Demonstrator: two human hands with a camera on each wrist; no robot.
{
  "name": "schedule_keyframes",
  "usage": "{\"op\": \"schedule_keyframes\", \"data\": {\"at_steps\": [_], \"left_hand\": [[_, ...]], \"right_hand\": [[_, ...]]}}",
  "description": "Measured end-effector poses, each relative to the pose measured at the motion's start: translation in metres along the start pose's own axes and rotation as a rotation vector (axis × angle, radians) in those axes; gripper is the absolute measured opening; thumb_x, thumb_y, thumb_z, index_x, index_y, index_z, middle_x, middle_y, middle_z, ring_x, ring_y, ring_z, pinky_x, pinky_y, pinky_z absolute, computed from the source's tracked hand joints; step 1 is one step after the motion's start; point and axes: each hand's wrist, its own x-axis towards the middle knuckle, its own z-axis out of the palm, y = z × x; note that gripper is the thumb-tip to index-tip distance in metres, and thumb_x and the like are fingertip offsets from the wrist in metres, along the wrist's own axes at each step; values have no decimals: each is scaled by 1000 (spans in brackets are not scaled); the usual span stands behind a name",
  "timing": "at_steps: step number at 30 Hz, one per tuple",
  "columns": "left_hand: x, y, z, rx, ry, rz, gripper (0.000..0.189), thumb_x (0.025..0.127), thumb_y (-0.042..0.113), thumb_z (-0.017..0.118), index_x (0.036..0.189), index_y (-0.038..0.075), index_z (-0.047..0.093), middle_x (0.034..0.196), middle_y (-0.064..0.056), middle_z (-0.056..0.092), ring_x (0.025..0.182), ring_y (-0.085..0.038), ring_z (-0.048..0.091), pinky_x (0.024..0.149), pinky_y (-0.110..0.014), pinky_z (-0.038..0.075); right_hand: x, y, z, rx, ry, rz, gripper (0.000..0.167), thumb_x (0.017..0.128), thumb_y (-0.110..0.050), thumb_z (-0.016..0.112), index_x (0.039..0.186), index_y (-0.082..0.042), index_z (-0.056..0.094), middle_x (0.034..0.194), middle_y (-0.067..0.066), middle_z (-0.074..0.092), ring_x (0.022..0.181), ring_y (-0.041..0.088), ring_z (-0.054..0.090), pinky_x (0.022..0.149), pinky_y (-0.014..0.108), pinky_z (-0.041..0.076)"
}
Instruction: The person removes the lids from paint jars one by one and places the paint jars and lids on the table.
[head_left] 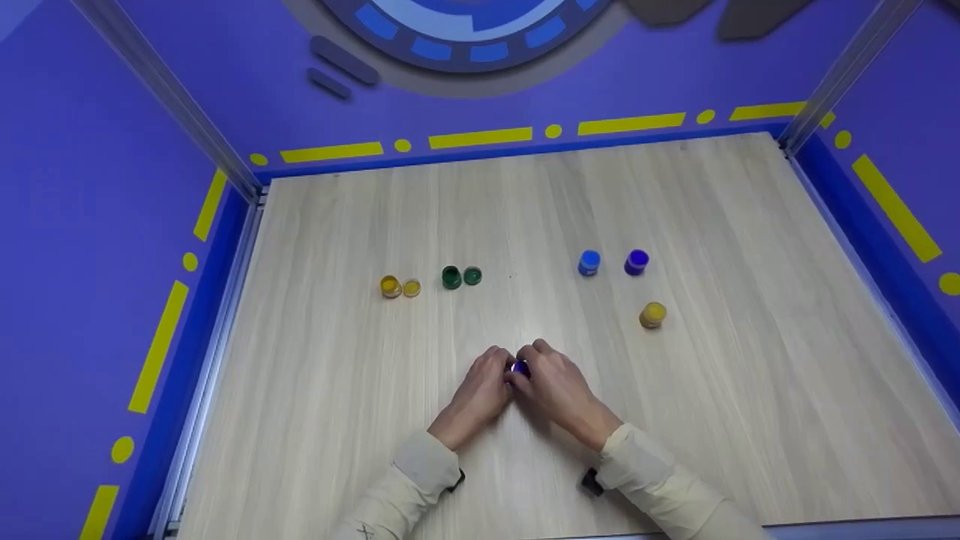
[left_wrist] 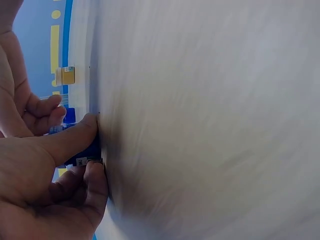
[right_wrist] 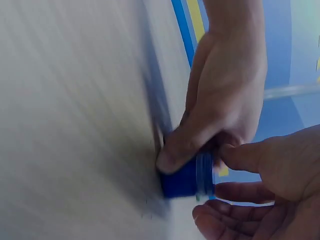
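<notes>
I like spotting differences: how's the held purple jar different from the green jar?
The left hand and right hand grip the held purple jar; the green jar stands untouched. The held purple jar has its lid on; the green jar's lid lies beside it. Both are round.

Soft shadows, blurred wrist views

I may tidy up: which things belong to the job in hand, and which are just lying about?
In the job now:
blue-violet paint jar
left hand, gripping it
right hand, at its top

Standing apart, untouched, though possibly for the same job:
open yellow jar, yellow lid
open green jar, green lid
closed light-blue jar, violet jar, closed yellow jar
</notes>
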Motion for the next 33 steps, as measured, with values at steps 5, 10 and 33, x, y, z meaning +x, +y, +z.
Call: {"op": "schedule_keyframes", "data": {"at_steps": [5, 10, 33], "left_hand": [[0, 1, 0, 19, -4, 0, 19, 78, -11, 70, 92, 0, 63, 86, -8, 59, 80, -23, 58, 74, -35, 50], [0, 0, 0, 9, -13, -7, 20, 77, -11, 72, 89, 1, 62, 84, -7, 57, 78, -22, 56, 73, -36, 49], [-1, 2, 1, -6, -12, -36, 25, 83, 9, 84, 93, 4, 61, 87, -5, 57, 80, -21, 56, 76, -35, 48]], "right_hand": [[-1, -3, 4, -47, -13, -45, 23, 87, -15, 83, 91, 0, 65, 87, 10, 56, 72, 26, 61, 66, 43, 55], [1, -1, 4, -48, -22, -98, 17, 87, -8, 81, 86, -1, 65, 83, 5, 50, 67, 21, 53, 63, 40, 52], [-2, 22, -4, 74, -126, -313, 17, 88, -2, 78, 103, -11, 77, 120, 10, 64, 102, 22, 60, 90, 40, 51]]}}
